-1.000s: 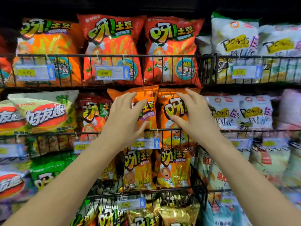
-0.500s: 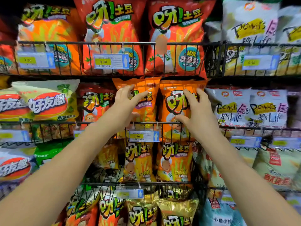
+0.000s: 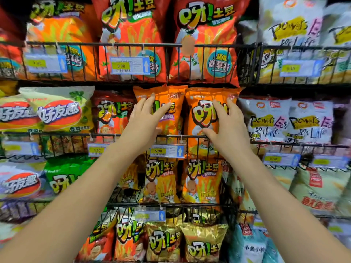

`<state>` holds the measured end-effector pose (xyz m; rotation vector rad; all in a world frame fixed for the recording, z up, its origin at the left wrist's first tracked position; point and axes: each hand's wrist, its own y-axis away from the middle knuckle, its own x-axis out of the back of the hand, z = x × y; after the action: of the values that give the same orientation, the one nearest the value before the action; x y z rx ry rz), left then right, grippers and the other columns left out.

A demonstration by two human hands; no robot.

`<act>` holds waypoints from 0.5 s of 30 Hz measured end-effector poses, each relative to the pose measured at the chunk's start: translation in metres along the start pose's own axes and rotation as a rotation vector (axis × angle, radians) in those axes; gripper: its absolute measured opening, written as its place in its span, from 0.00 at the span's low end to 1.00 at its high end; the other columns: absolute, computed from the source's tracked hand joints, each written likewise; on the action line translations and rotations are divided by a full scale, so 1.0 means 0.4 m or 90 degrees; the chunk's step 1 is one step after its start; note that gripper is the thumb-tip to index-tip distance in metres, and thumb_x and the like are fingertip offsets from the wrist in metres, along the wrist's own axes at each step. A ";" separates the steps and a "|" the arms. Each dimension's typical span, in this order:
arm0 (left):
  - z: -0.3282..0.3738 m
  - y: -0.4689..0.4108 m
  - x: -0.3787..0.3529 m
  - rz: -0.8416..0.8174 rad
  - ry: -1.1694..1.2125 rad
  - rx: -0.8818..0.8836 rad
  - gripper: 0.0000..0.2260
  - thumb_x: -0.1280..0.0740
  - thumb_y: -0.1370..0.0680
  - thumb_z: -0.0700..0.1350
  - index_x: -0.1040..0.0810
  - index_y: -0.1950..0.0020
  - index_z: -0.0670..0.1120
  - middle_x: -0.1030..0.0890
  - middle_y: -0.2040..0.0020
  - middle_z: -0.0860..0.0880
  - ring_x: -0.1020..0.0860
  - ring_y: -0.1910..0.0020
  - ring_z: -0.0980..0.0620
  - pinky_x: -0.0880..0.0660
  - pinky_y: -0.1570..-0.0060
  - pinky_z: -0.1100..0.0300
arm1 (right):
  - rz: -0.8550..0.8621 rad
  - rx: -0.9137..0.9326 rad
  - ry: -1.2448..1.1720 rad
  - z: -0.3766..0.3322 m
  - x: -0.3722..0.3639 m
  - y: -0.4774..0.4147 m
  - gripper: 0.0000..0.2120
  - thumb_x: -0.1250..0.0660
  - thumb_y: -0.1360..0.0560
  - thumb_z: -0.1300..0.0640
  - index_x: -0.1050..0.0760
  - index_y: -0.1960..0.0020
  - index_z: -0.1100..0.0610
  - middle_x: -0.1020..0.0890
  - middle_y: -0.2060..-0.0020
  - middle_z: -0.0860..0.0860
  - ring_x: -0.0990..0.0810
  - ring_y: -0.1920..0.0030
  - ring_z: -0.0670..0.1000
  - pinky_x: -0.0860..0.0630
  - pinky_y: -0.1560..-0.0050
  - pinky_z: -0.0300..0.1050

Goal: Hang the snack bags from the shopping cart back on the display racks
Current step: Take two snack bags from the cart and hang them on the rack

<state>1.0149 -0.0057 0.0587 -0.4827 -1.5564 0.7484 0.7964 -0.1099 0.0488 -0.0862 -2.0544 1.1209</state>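
Two orange snack bags stand side by side in the middle wire rack (image 3: 191, 137). My left hand (image 3: 146, 120) lies on the front of the left orange bag (image 3: 171, 95), fingers straight and spread. My right hand (image 3: 226, 124) lies on the front of the right orange bag (image 3: 199, 114), fingers straight, thumb low near the rack's top wire. Neither hand curls round a bag. The shopping cart is out of view.
Large red bags (image 3: 205, 35) fill the rack above, white bags (image 3: 284, 120) stand to the right, and red and yellow-green bags (image 3: 60, 111) to the left. Lower racks hold more orange (image 3: 161, 179) and gold bags (image 3: 203, 242). Price tags (image 3: 167, 151) hang on the rack fronts.
Both hands have stayed on the two orange bags with little shift. The view has moved closer to the racks and tilted slightly, so the shelves appear larger and lower.
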 end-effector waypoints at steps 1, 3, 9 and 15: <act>0.010 0.004 0.004 -0.007 0.005 0.002 0.37 0.30 0.19 0.40 0.46 0.16 0.56 0.54 0.16 0.40 0.54 0.18 0.37 0.46 0.22 0.38 | 0.002 0.000 0.012 -0.001 0.000 0.004 0.40 0.27 0.22 0.47 0.44 0.17 0.48 0.47 0.17 0.55 0.50 0.18 0.58 0.37 0.24 0.62; 0.022 0.015 0.009 -0.015 0.018 0.008 0.36 0.32 0.18 0.42 0.47 0.16 0.56 0.57 0.16 0.41 0.56 0.17 0.38 0.46 0.22 0.39 | -0.001 -0.002 0.022 -0.004 0.003 0.019 0.39 0.29 0.22 0.47 0.44 0.17 0.48 0.48 0.17 0.56 0.50 0.18 0.59 0.39 0.23 0.62; 0.042 0.058 0.032 -0.033 0.056 -0.024 0.30 0.31 0.18 0.48 0.39 0.18 0.51 0.50 0.17 0.39 0.52 0.18 0.38 0.44 0.23 0.38 | -0.011 -0.005 0.027 -0.017 0.028 0.066 0.34 0.31 0.20 0.45 0.40 0.19 0.48 0.43 0.19 0.55 0.44 0.19 0.58 0.34 0.25 0.61; 0.087 0.118 0.033 -0.081 0.066 -0.118 0.27 0.31 0.20 0.54 0.32 0.22 0.49 0.36 0.22 0.41 0.42 0.21 0.41 0.35 0.26 0.43 | -0.132 -0.056 0.095 0.001 0.094 0.135 0.34 0.30 0.21 0.43 0.39 0.20 0.48 0.37 0.22 0.50 0.36 0.23 0.55 0.29 0.28 0.58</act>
<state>0.9731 0.0300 0.0346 -0.5438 -1.5498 0.4767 0.7545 -0.0624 0.0314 -0.0008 -1.9297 0.8711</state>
